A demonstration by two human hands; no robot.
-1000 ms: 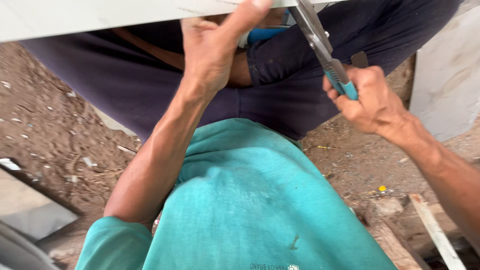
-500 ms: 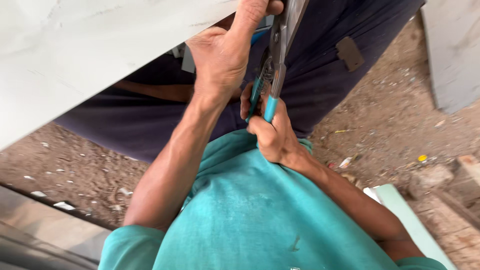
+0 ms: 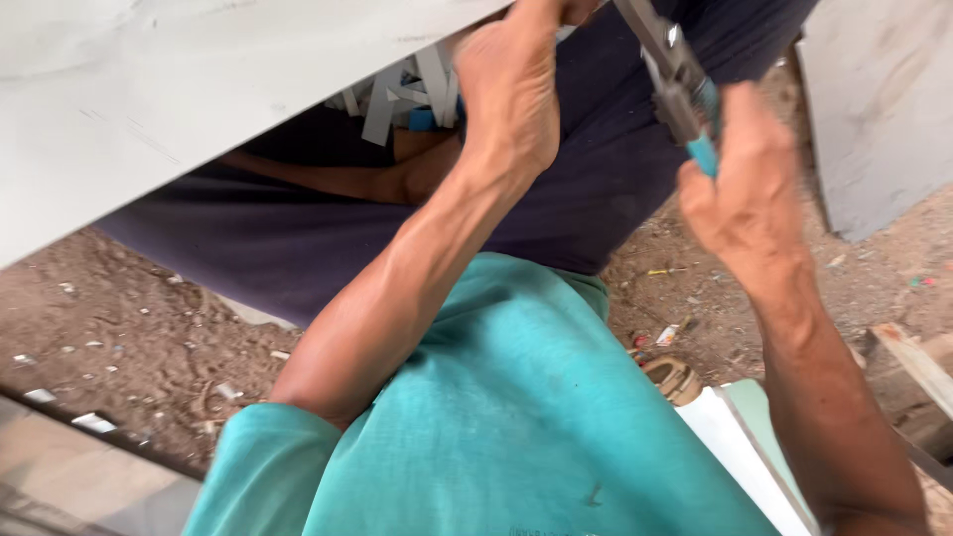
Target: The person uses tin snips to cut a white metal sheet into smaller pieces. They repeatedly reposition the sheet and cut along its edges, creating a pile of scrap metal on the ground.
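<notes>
Right hand (image 3: 747, 189): raised at the upper right; fingers wrapped tight round the teal grips of a pair of metal snips (image 3: 673, 79); the hand is blurred, so I cannot make out the single fingers
Metal snips: held in the right fist, teal handles low, grey metal head slanting up and left towards the top edge; the blades run out of view, so I cannot tell whether they bite on anything
Left hand (image 3: 508, 94): reaches up the middle, back of the hand towards me; its fingertips pass over the top edge near the pale sheet (image 3: 169, 109), so whether it grips something I cannot tell
Pale sheet: a broad white panel across the upper left, tilted down to the left; its lower edge lies just beside the left hand
Strips (image 3: 392, 94): thin pale offcuts bunched under the sheet's edge, left of the left wrist, on the dark trousers (image 3: 328, 238)
Shirt (image 3: 516, 427): teal, filling the lower middle
Ground (image 3: 109, 337): brown dirt scattered with small scraps
</notes>
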